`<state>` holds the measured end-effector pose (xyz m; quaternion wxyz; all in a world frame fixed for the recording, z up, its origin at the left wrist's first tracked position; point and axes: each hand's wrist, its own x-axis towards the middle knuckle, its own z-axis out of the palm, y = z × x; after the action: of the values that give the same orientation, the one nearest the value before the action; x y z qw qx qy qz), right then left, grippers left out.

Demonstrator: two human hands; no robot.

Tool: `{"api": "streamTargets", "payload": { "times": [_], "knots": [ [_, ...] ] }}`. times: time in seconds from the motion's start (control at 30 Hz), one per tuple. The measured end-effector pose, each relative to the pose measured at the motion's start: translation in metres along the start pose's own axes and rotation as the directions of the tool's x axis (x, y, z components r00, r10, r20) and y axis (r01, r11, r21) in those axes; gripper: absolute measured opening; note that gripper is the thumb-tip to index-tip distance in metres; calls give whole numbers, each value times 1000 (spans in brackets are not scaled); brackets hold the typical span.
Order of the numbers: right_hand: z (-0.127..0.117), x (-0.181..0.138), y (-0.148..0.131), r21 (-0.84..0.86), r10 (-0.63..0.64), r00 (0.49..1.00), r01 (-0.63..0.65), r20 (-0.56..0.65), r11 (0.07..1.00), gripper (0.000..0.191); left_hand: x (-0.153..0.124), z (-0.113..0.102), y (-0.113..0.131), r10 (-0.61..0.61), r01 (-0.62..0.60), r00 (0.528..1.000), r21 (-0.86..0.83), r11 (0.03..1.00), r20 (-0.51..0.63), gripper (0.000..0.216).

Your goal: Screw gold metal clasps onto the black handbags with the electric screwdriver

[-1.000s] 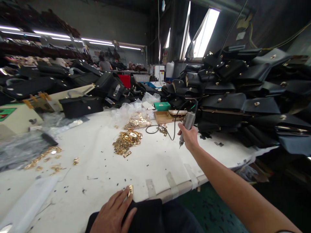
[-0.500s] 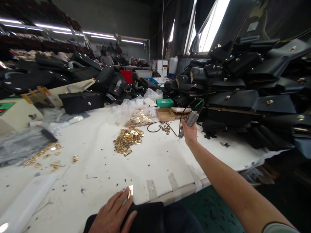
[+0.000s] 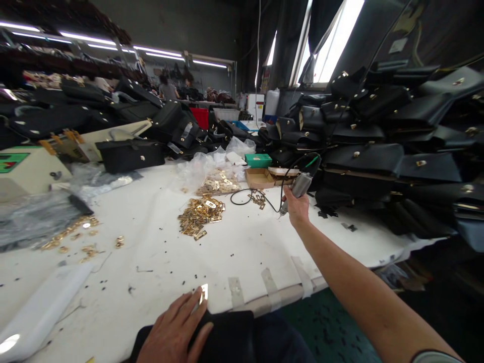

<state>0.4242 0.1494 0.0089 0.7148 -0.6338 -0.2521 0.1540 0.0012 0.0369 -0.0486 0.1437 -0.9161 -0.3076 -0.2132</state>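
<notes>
My left hand (image 3: 176, 325) lies flat over a black leather piece (image 3: 230, 335) at the table's near edge, fingers stretched and thumb apart. Under its fingertips shows a shiny gold metal plate (image 3: 203, 292) with a cut-out. Farther off to the right, my right hand (image 3: 297, 206) is wrapped round a grey electric screwdriver (image 3: 302, 185), its thin tip pointing down at the white table top (image 3: 234, 232). A black cable (image 3: 242, 203) loops from the tool across the table. Left of it sits a heap of gold plates (image 3: 198, 217).
Cardboard boxes (image 3: 260, 178) and a green box (image 3: 258, 160) stand behind the heap, near clear plastic bags (image 3: 198, 169). Black bags (image 3: 363, 161) are piled high at right and back left. Small gold fittings (image 3: 88, 249) and a cream machine (image 3: 32, 171) are at left.
The view has shifted slightly. Both hands keep nearly the same places, the left on the black leather and the right round the electric screwdriver.
</notes>
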Motion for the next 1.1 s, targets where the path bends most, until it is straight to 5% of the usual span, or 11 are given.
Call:
{"api": "streamTargets", "payload": {
  "times": [0.57, 1.1],
  "knots": [
    [0, 5, 8, -26, 1, 998, -3, -61, 1000, 49, -2, -1, 4, -43, 43, 999, -75, 996, 2, 40],
    [5, -10, -13, 165, 17, 1000, -14, -21, 986, 52, -1, -2, 6, -40, 40, 999, -34, 999, 19, 39]
  ]
}}
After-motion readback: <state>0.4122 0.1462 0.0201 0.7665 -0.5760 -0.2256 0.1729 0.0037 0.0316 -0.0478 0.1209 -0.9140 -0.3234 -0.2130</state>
